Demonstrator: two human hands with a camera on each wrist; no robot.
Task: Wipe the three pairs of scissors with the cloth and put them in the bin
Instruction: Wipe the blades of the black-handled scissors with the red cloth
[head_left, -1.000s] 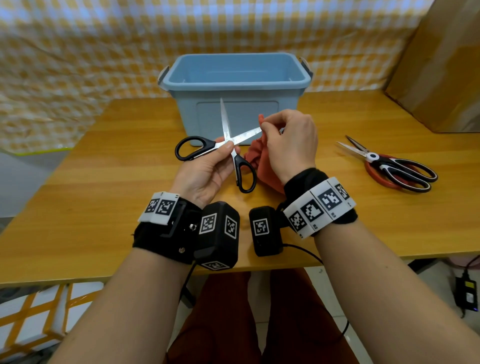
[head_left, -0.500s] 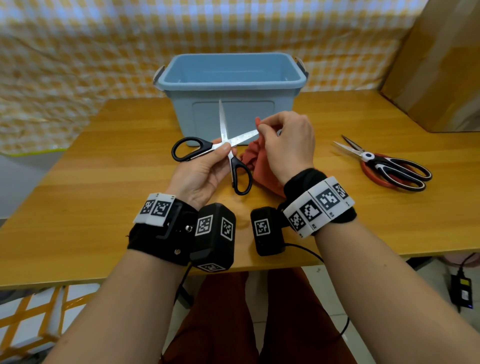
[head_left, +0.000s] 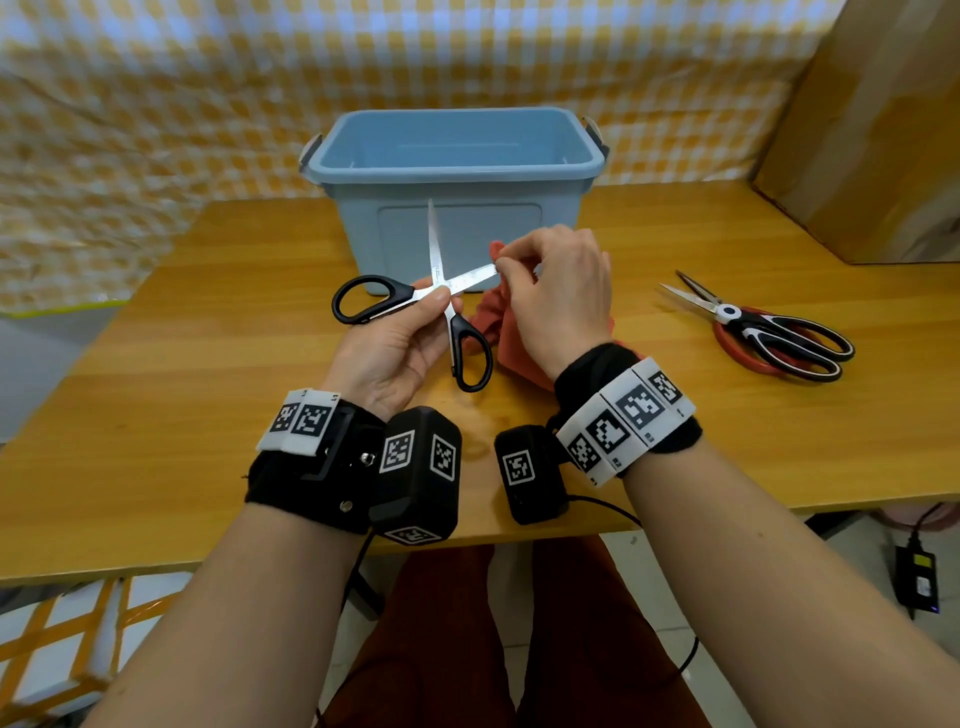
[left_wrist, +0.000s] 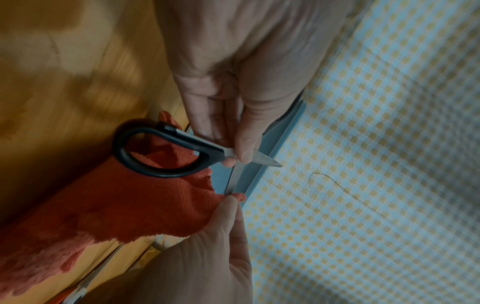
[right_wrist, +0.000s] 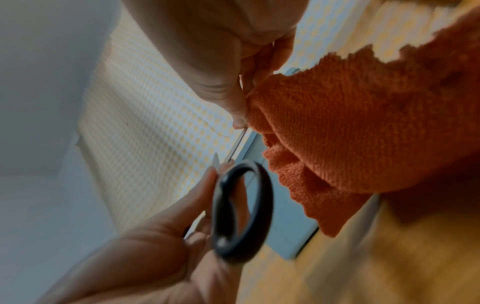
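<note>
Scissors with black handles (head_left: 415, 306) are spread wide open in an X above the wooden table (head_left: 156, 415), just in front of the blue bin (head_left: 457, 171): one bright steel blade points up across the bin's front wall, the other runs right into the cloth (head_left: 498, 332). The left hand (head_left: 395, 343) grips them at the pivot, thumb pressed on the crossing, with one oval loop out to the left and the other hanging toward the person. The right hand (head_left: 561, 301) pinches the orange-red cloth around the tip of the right-pointing blade; the rest of the cloth hangs below that hand. Compared with a second ago, the grip, the open blades and the pinch at the tip are essentially unchanged; the scene has merely shifted a little in the view. The cloth is a nubby terry weave with frayed, uneven edges. The bin is smooth moulded plastic, rectangular, with a rolled rim and grey clip handles at each end. Two further pairs of scissors (head_left: 769, 338), red-handled and black-and-white-handled, lie stacked on the table well to the right, blades partly open.
</note>
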